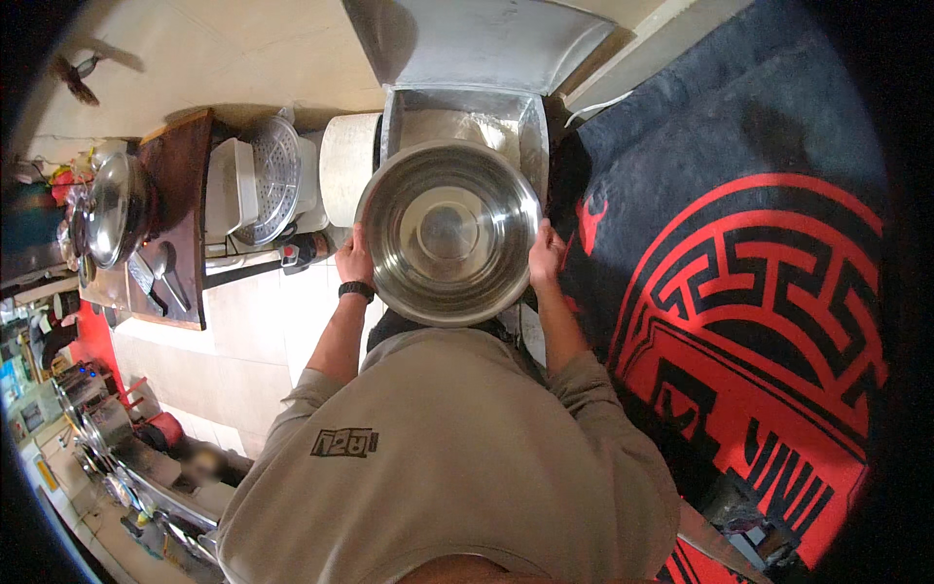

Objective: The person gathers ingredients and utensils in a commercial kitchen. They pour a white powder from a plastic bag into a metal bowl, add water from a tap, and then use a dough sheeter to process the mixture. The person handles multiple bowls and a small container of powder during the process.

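Note:
A wide stainless steel mixing bowl is held level in front of my body, with nothing visible inside but reflections. On its left rim is my left hand, a dark band around the wrist. My right hand grips the opposite side. Just beyond the bowl stands an open metal bin, partly covered by the bowl. White powder lies in the bin, beside what looks like a crumpled clear plastic bag. The bin's metal lid is raised.
Left of the bin are a white cylindrical container, a perforated steamer tray and a white plastic tub. A wooden table carries a lidded pot and utensils. A black and red patterned wall bounds the right side.

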Demonstrator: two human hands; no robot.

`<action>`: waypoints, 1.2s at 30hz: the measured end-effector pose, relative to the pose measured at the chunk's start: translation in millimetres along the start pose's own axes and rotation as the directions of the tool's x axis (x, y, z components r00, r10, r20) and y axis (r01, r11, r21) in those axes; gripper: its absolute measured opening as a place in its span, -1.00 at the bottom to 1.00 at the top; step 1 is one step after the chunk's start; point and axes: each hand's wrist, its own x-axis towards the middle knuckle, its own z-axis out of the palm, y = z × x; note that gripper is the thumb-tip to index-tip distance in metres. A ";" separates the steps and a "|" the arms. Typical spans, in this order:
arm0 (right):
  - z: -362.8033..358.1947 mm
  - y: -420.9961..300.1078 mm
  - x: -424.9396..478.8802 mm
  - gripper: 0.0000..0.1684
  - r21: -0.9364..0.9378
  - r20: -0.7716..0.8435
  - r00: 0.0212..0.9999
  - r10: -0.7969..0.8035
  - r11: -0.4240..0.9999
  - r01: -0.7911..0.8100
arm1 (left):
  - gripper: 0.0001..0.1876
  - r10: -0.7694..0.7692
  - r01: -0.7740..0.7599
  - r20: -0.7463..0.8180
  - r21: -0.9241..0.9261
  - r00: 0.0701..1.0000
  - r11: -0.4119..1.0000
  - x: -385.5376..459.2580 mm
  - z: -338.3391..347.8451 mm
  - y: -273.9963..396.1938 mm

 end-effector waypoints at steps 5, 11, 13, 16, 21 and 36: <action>-16.2 1.4 -16.4 -0.46 0.117 -0.008 0.994 0.106 0.988 -0.104 | -0.33 -0.031 0.023 0.056 0.132 0.998 0.991 -0.9 -2.9 25.2; -29.0 -63.6 -38.2 -0.39 -0.051 -0.044 0.986 0.163 0.985 -0.165 | -0.30 -0.010 -0.010 0.105 0.192 0.994 0.981 21.2 13.6 1.4; -33.7 -67.2 -37.6 -0.39 -0.093 -0.042 0.991 0.130 0.987 -0.133 | -0.29 -0.025 0.005 0.126 0.162 0.992 0.987 26.4 19.8 -4.5; -39.5 -74.5 -37.4 -0.39 -0.080 -0.034 0.989 0.144 0.986 -0.146 | -0.29 -0.031 0.006 0.134 0.183 0.991 0.983 26.6 24.7 -1.1; -48.6 -72.6 -31.4 -0.40 -0.039 -0.044 0.980 0.196 0.980 -0.197 | -0.29 -0.035 0.008 0.145 0.180 0.989 0.984 17.4 29.2 14.5; -46.7 -104.2 -19.2 -0.37 -0.101 -0.067 0.963 0.261 0.958 -0.267 | -0.33 -0.058 0.022 0.140 0.246 0.989 0.969 25.4 43.9 34.3</action>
